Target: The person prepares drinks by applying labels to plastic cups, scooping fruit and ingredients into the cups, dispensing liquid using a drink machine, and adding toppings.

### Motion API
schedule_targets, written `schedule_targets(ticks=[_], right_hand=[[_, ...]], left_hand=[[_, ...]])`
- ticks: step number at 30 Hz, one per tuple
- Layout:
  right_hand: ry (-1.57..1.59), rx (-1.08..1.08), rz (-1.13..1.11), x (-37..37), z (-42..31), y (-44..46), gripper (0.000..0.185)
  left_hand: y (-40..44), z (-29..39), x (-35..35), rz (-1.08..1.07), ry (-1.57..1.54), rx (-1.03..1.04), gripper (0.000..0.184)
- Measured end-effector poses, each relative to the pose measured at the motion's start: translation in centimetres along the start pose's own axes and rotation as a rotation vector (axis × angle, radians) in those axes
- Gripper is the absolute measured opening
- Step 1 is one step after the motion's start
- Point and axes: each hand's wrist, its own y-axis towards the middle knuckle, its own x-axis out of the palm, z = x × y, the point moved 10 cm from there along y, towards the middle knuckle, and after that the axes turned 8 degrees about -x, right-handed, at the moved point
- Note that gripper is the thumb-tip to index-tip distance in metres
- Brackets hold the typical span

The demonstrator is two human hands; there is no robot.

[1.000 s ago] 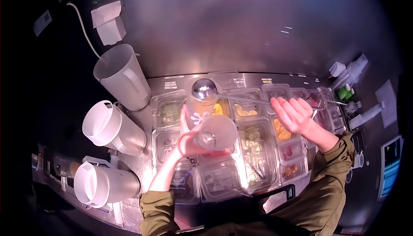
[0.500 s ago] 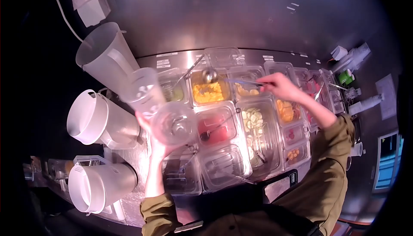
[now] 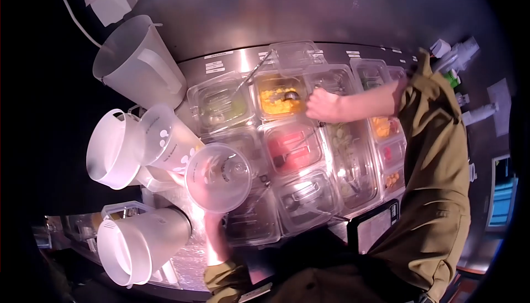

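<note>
My left hand [image 3: 212, 218] is closed around clear plastic cups, and much of it is hidden behind them. One clear cup [image 3: 232, 179] faces me with its open mouth. Beside it, a second printed cup [image 3: 160, 145] leans to the left, with a yellowish patch showing near its base. My right hand [image 3: 324, 105] is a fist around the handle of a metal ladle [image 3: 291, 96]. The ladle's bowl rests among yellow fruit chunks [image 3: 273, 103] in a clear bin, and most of its handle is covered by my hand.
Lidded clear bins surround the yellow one, including pink-red contents [image 3: 295, 151] and sliced pieces [image 3: 345, 137]. Large white pitchers [image 3: 141, 242] line the left side. A dark-framed scale [image 3: 375, 231] sits near my body. A metal wall [image 3: 265, 10] rises behind.
My right hand has moved left and the ladle has come down into the yellow chunks from above them. The cups in my left hand have shifted slightly down and left.
</note>
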Motion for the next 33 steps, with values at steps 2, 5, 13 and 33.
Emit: schedule_targets(ticks=[2, 5, 13, 33], right_hand=[[0.295, 0.168, -0.112, -3.7, 1.9, 1.7, 0.014], [0.748, 0.413, -0.313, -1.5, 6.0, 4.1, 0.01], [1.784, 0.953, -0.726, 6.0, 8.3, 5.1, 0.004], [1.501, 0.939, 0.96, 13.2, 2.3, -6.5, 0.028]], left_hand=[[-0.2, 0.2, 0.1, 0.02, 0.002, 0.028, 0.075], [1.3, 2.1, 0.0, 0.05, 0.032, 0.125, 0.076], [4.4, 6.0, 1.3, 0.121, 0.114, 0.303, 0.077], [4.2, 16.4, 5.2, 0.345, 0.332, 0.523, 0.08]])
